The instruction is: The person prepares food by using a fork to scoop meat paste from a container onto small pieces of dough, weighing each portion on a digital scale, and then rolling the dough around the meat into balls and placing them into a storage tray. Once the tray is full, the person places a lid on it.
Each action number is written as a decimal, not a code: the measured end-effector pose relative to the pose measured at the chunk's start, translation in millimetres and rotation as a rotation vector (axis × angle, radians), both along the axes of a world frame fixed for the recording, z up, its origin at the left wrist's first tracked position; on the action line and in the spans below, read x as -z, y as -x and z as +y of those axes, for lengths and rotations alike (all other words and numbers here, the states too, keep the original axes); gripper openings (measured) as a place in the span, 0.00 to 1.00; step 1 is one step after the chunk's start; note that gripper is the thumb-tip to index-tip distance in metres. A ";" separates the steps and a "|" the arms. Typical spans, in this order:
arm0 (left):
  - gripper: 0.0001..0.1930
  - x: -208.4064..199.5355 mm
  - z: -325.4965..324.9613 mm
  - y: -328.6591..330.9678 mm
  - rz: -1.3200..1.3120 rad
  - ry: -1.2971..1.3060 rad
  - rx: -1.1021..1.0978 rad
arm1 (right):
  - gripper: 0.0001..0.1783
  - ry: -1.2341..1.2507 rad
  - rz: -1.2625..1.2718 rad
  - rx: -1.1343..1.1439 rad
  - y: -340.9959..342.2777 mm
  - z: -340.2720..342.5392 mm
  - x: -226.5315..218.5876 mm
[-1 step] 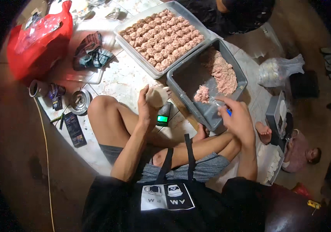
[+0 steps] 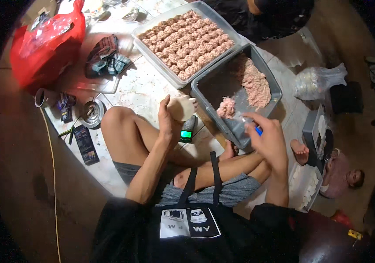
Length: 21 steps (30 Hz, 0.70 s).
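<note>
Resting in my left hand [image 2: 166, 122] are pale round dough wrappers or a single one [image 2: 181, 109]; I cannot tell how many. My right hand [image 2: 268, 139] is closed on a tool with a blue handle [image 2: 258, 130], held over the near part of a grey tub [image 2: 203, 102]. The tool's working end is blurred and its kind is unclear. Close to it lies a small lump of pink minced meat [image 2: 227, 108]. A bigger heap of minced meat [image 2: 256, 87] fills the tub's far right side. Below my left hand, a small scale [image 2: 186, 135] shows a lit green display.
Behind the tub stands a clear box [image 2: 179, 81] with rows of meat-filled pieces. A red plastic bag [image 2: 42, 57], a cloth [image 2: 108, 61], an ashtray [image 2: 92, 113] and a mug [image 2: 42, 99] are at left. At right lie a plastic bag [image 2: 312, 83] and a grey container [image 2: 312, 131].
The view has shifted slightly, moving the whole scene a little to the right. Over the tub, my right hand has moved slightly down and left, with the small meat lump beside the tool.
</note>
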State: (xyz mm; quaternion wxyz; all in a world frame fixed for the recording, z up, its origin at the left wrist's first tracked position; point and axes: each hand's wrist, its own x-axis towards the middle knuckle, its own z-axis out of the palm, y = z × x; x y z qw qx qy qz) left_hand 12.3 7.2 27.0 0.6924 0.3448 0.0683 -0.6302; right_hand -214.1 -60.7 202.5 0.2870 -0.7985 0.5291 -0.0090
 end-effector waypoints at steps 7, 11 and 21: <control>0.48 8.9 -3.7 9.2 0.288 0.113 -0.095 | 0.09 0.246 -0.176 -0.181 -59.7 44.4 81.8; 0.47 22.4 1.5 -10.3 0.236 0.098 -0.185 | 0.09 0.280 0.052 -0.131 -58.8 50.8 57.6; 0.46 -6.0 1.0 5.8 0.178 0.087 -0.056 | 0.08 0.306 -0.247 -0.091 -74.7 53.5 77.3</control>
